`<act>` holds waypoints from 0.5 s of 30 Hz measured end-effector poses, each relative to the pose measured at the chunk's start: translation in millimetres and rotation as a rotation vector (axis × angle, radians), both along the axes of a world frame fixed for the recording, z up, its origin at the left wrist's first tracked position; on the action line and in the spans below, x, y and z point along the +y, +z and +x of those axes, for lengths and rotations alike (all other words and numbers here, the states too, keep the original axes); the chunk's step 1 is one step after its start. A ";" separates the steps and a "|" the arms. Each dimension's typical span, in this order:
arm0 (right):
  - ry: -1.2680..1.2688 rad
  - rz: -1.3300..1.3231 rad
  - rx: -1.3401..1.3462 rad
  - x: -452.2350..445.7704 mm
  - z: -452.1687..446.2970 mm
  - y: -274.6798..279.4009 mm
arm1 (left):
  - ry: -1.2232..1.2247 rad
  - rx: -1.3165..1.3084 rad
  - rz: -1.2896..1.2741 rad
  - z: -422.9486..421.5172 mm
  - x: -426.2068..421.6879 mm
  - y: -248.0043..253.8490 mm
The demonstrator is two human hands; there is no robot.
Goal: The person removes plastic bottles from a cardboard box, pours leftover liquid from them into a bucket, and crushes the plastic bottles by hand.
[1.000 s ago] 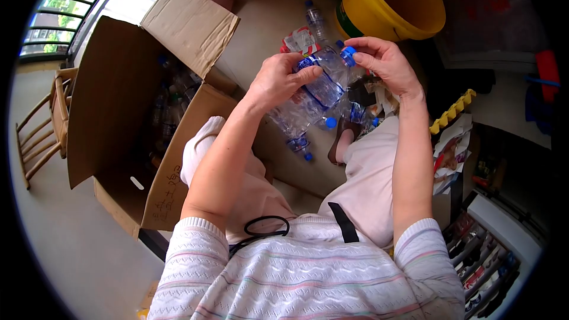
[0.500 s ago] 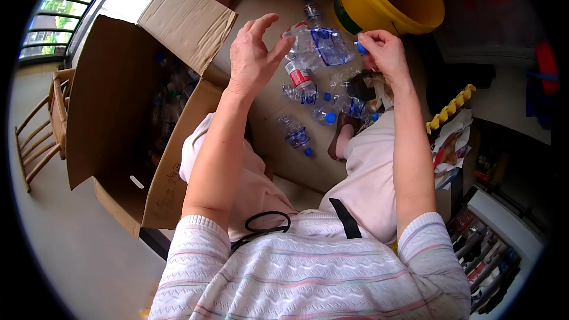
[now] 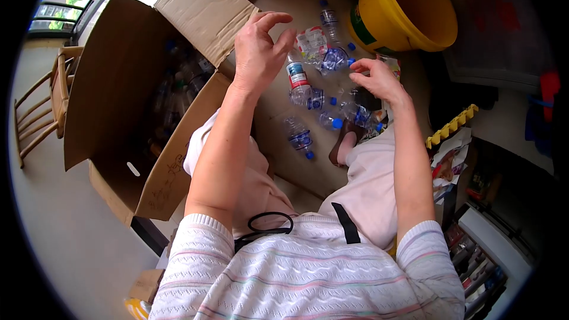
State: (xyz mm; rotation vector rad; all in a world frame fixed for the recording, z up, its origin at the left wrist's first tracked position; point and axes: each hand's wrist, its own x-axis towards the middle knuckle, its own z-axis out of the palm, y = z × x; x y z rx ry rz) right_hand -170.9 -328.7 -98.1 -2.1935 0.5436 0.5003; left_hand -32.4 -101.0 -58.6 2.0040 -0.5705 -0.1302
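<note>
Head view: The left grip (image 3: 258, 56) hangs spread, nothing visible in it; the right grip (image 3: 382, 82) curls beside a blue cap (image 3: 351, 62), whether closed on it cannot be told. The blue-labelled bottle (image 3: 335, 60) lies just left of the right grip, on the floor (image 3: 272, 120). A stray brush of fingertips could roll it against the red-labelled bottle (image 3: 297, 76) beside the left grip. Half a second earlier, a clear bottle spanned the gap between both grips; now the packet (image 3: 312, 40) shows there.

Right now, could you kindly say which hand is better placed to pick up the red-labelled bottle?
Probably the left hand: it looks empty and nearer the red-labelled bottle; the right hand is farther over, beside a blue cap.
</note>
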 end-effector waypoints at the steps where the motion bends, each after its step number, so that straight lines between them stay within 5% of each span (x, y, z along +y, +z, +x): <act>1: 0.006 0.002 -0.012 1.4 0.2 -0.1 | 0.001 -0.024 -0.006 2.6 3.0 2.3; 10: 0.004 0.067 -0.037 17.6 5.3 0.7 | 0.188 -0.094 -0.273 32.7 70.3 35.8; 15: 0.086 0.048 -0.057 31.2 9.1 7.0 | 0.375 0.158 -0.383 84.4 153.1 1.0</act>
